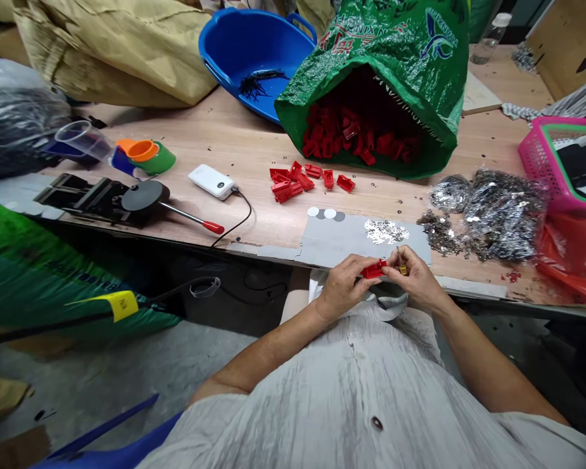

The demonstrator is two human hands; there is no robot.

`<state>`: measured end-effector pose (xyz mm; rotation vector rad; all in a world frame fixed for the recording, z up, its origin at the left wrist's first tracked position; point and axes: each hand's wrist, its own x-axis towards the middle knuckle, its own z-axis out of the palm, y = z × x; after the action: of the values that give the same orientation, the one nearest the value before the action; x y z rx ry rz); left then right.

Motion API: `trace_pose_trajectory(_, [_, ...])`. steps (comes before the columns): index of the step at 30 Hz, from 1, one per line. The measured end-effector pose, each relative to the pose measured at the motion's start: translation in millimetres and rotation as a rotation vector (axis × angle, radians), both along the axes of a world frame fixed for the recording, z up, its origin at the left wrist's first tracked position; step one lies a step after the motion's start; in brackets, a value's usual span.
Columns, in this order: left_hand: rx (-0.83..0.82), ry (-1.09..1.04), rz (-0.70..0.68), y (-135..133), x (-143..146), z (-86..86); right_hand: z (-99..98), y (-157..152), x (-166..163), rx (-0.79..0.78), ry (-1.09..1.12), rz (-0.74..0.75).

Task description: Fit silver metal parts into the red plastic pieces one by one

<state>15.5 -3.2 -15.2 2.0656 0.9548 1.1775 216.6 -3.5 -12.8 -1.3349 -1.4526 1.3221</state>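
My left hand is closed round a small red plastic housing, holding it just over the table's front edge. Close against its right end, my right hand pinches a small thin tool with a yellow part; its exact kind is too small to make out. Beyond my hands lies a grey mat, bearing a spread of small shiny metal pieces. More red plastic housings lie loose on the table, further back to the left.
A green woven sack lies open with many red housings inside. Behind it stands a blue basin. Bagged metal pieces and a pink basket are at right. A hand press and white power bank are at left.
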Motion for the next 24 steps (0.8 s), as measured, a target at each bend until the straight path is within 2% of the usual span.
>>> trace_pose_trajectory(6, [-0.006,-0.031,-0.003,-4,1,1.7,5.1,-5,1,-0.197,0.138,0.015])
trace_pose_trajectory(12, [-0.047,-0.175,-0.069,-6,-1,0.7,3.5,-10,2,-0.429,0.433,0.085])
trace_pose_trajectory(16, [-0.155,-0.262,-0.1,-4,-4,-6.5,2.1,-12,0,-0.485,0.514,0.125])
trace_pose_trajectory(18, [-0.312,-0.315,-0.08,-4,-5,-11.1,1.7,-7,4,-0.453,0.435,0.172])
trace_pose_trajectory(20, [-0.507,-0.412,-0.067,-3,-6,-14.7,1.8,3,13,-0.33,0.22,0.171])
trace_pose_trajectory(22, [-0.657,-0.506,-0.07,-1,-6,-16.2,1.7,17,24,-0.097,-0.126,0.068])
trace_pose_trajectory(24, [-0.739,-0.556,-0.077,0,-7,-15.6,0.9,32,33,0.149,-0.493,-0.04])
